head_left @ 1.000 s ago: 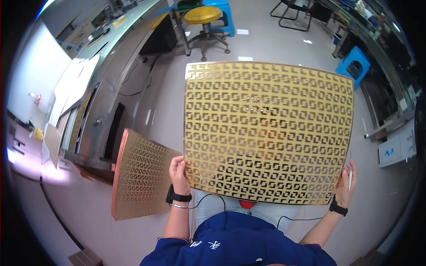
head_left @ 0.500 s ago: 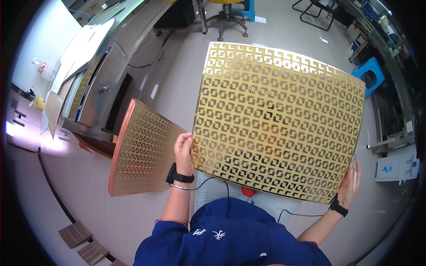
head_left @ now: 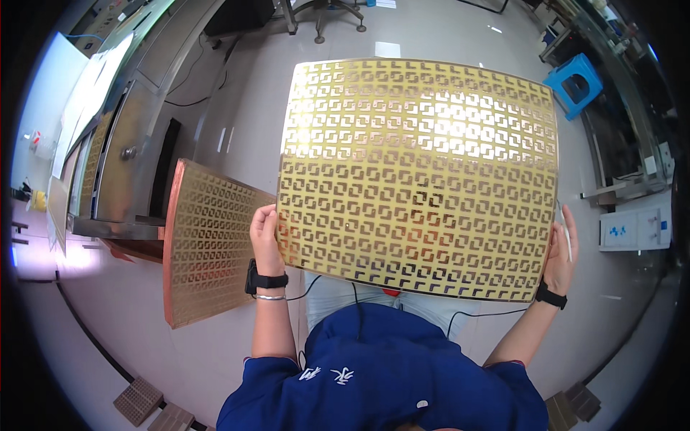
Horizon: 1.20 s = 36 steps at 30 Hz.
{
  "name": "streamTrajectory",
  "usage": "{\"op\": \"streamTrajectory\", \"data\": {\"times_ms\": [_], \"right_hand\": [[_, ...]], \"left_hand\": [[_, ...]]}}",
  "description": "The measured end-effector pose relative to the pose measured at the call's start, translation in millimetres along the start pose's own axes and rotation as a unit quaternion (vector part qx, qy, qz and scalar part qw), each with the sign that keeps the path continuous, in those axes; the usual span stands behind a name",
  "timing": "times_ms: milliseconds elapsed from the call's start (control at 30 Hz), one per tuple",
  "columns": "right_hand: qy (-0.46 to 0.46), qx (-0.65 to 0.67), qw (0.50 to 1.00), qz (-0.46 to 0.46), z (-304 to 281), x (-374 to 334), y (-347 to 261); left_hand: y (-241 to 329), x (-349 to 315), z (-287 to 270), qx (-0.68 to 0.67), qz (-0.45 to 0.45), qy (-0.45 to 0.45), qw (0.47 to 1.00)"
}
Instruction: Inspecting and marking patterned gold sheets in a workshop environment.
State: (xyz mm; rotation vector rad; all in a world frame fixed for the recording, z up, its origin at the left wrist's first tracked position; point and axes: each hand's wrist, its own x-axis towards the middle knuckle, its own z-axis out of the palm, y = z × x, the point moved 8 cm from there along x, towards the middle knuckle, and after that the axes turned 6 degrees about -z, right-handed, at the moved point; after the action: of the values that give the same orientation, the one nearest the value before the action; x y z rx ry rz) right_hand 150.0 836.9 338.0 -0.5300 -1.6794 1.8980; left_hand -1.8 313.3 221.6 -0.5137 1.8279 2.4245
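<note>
A large yellow-green panel [head_left: 420,172] with rows of shiny, L-shaped metal patterns, like a circuit board sheet, is held up in front of me. My left hand [head_left: 267,231] grips its left edge near the lower corner, fingers partly hidden. At the right edge my right hand [head_left: 560,251] is closed on the panel, and a thin white pen-like stick [head_left: 568,243] lies along its fingers. Light glares off the panel's upper half. To the left, behind my left hand, a thick stack of similar panels [head_left: 215,244] with copper-coloured edges stands tilted.
A metal workbench cabinet [head_left: 122,154] stands at the left, with papers on top. A blue stool [head_left: 575,85] is at the far right, near a long bench. A white box [head_left: 635,231] sits below it. A wheeled chair base [head_left: 327,14] stands far ahead. A cable [head_left: 496,313] crosses my lap.
The panel has shifted left with both hands and is more level; the glare has spread lower over its surface. The surroundings have shifted in view.
</note>
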Motion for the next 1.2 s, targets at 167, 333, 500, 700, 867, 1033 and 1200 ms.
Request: {"op": "streamTrajectory", "data": {"times_ms": [167, 333, 500, 700, 867, 1033, 1200], "right_hand": [[-0.048, -0.017, 0.998, 0.023, 12, 15, -1], [-0.047, 0.004, 0.998, 0.043, 17, 29, 7], [-0.075, -0.065, 0.995, -0.032, 23, 34, 0], [-0.061, -0.022, 0.992, -0.104, 32, 27, -19], [-0.085, -0.001, 0.989, -0.123, 38, 31, -30], [-0.063, -0.07, 0.972, -0.216, 37, 39, -65], [-0.049, 0.044, 0.956, -0.287, 15, 63, -77]], "left_hand": [[-5, 4, -5, 0.003, -0.002, 0.014, 1.0], [-2, 7, -4, 0.014, 0.01, 0.011, 1.0], [6, 10, -6, -0.023, -0.011, -0.025, 0.999], [34, 23, -3, -0.133, -0.114, -0.239, 0.955], [71, 39, 1, -0.022, -0.021, -0.202, 0.979], [111, 36, 6, -0.052, 0.112, -0.207, 0.97], [149, 15, 32, 0.039, 0.3, -0.142, 0.942]]}}
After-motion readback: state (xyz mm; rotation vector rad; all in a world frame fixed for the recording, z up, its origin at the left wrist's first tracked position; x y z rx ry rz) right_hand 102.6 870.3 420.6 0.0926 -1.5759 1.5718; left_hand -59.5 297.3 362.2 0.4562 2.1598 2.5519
